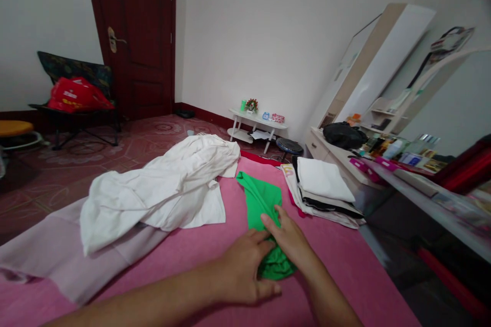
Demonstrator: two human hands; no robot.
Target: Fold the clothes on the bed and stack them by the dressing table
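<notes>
Your left hand (245,268) and right hand (290,237) are resting unclenched on tapering green cloth (261,202). Uneven pressure is risking creases.

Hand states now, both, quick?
Left hand: on the green garment, fingers bent; whether gripping cannot be told.
Right hand: on the same garment, fingers apart; grip cannot be told.

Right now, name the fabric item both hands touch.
The green garment beneath both hands; the rumpled white cloth at left and the folded stack at right lie untouched.
</notes>
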